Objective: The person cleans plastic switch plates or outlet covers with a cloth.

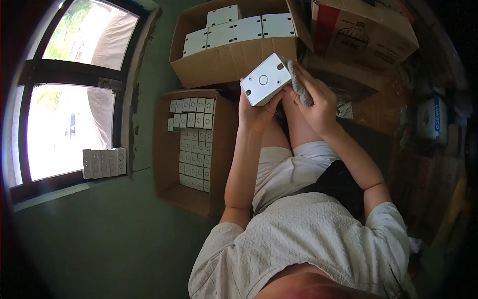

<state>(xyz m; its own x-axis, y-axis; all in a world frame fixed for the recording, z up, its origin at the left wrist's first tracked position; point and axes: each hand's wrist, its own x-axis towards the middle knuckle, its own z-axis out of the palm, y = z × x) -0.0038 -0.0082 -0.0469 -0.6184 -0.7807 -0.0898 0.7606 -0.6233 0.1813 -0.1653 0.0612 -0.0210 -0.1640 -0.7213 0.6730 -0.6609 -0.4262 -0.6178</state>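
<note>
A white plastic electrical box (264,80), with slots near two corners and a ring mark in the middle of the face turned up, is held tilted above my lap. My left hand (255,110) grips it from below, its fingers partly hidden behind the box. In my right hand (317,102) is a grey cloth (300,88), pressed against the right end of the box. Just beyond my hands stands an open cardboard carton (234,62) with several similar white boxes (247,29) stacked in it.
Left of my legs, another open carton (224,164) holds rows of small white boxes (195,144). More white boxes (103,163) stand on the window sill. A large printed carton (366,35) is at the back right, and a white-and-blue package (432,119) sits at far right.
</note>
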